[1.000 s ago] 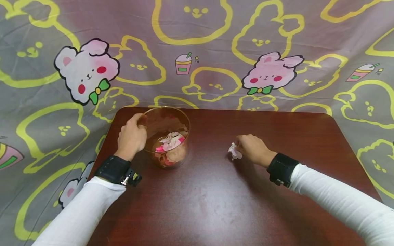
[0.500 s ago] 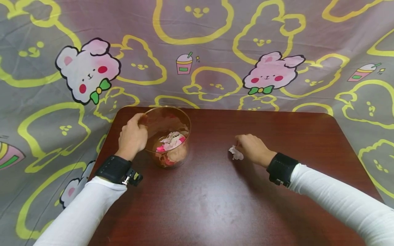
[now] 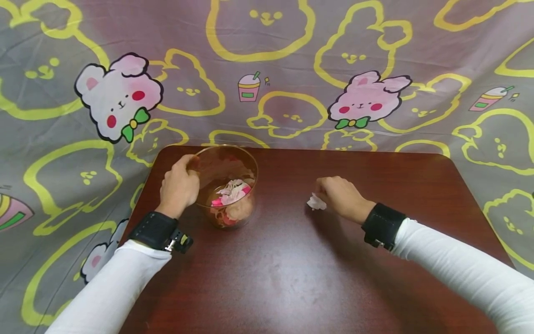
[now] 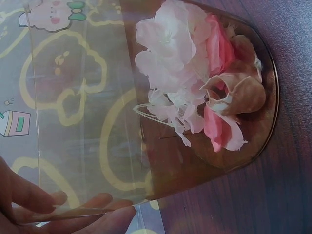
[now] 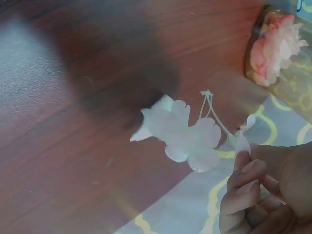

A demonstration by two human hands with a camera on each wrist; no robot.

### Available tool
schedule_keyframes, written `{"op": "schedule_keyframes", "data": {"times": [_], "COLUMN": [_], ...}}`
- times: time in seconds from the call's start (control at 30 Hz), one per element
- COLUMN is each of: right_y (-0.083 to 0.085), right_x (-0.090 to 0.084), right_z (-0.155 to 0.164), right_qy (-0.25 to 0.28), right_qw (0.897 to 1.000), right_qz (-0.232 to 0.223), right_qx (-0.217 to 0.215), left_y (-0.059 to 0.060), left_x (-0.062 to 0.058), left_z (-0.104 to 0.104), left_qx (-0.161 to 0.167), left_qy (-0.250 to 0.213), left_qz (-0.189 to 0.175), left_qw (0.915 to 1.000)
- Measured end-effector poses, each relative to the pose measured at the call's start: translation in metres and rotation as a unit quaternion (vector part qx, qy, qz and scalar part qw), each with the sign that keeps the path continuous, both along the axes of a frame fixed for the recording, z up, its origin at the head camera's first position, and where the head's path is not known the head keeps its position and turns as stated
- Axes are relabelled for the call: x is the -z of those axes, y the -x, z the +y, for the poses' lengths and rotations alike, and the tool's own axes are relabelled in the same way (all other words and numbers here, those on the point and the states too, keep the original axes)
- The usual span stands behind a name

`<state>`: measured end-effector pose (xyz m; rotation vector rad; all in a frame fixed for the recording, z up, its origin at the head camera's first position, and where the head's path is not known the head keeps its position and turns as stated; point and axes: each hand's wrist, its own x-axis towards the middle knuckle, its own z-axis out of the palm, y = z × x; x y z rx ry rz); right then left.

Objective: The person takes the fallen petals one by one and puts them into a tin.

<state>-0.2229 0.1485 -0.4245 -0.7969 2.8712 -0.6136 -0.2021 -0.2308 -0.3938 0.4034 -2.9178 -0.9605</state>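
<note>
A clear amber-tinted container (image 3: 221, 167) stands on the left of the brown table, and my left hand (image 3: 179, 185) grips its wall at the rim, thumb and fingers on either side. Inside lie artificial flowers (image 4: 170, 44) in white, pink and tan, heaped at the bottom. To the right, my right hand (image 3: 344, 199) pinches a small white artificial flower sprig (image 3: 316, 202) by its thin stem end. In the right wrist view the sprig's petals (image 5: 202, 141) hang away from the fingertips, close over the table, with several thin stamens sticking out.
The dark wood table (image 3: 283, 260) has rounded far corners. Behind and beside it hangs a grey-pink curtain (image 3: 288, 41) printed with yellow outlines and cartoon rabbits. Black bands (image 3: 384, 225) circle both wrists over white sleeves.
My right hand has risen slightly and shifted a little left, and the white flower sprig has moved up with it. My left hand and the container stay in place.
</note>
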Motion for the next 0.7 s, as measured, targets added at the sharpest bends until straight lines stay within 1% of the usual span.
{"op": "schedule_keyframes", "data": {"times": [0.3, 0.47, 0.7], "right_y": [0.002, 0.002, 0.005], "right_x": [-0.014, -0.022, -0.035], "right_z": [-0.01, -0.016, -0.031], "right_qy": [0.01, 0.013, 0.028], "right_qw": [1.0, 1.0, 0.999], "right_qz": [0.013, 0.009, 0.032], "right_qx": [0.001, -0.005, -0.018], "left_y": [0.0, 0.0, 0.001], "left_x": [-0.001, 0.0, 0.0], "left_z": [0.0, 0.0, -0.001], "left_qx": [-0.001, 0.0, -0.002], "left_qy": [-0.001, -0.003, -0.005], "left_qz": [-0.003, -0.003, -0.006], "left_qw": [1.0, 1.0, 1.0]}}
